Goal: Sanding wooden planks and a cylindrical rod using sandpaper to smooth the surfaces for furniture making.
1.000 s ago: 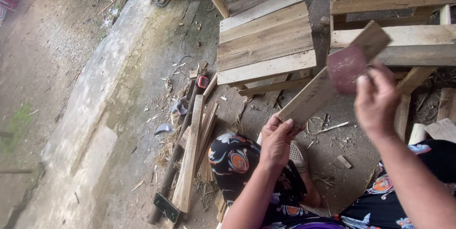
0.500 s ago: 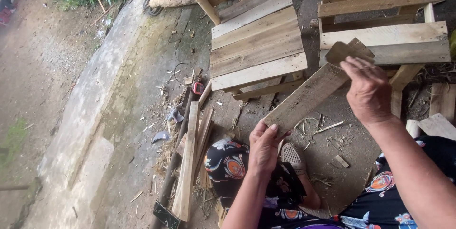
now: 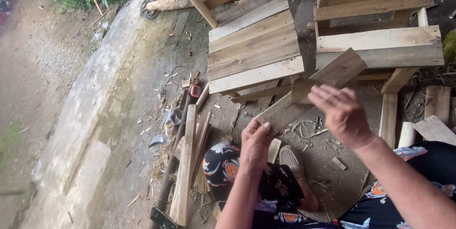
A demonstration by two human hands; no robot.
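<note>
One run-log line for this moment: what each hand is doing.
left hand: grips lower end of wooden board | right hand: fingers spread over board's middle | board: tilted, in front of slatted wooden stool

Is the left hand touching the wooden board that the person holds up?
Touching. The head view shows the left hand gripping the lower end of the wooden board, with the fingers curled over its edge and no gap visible.
</note>
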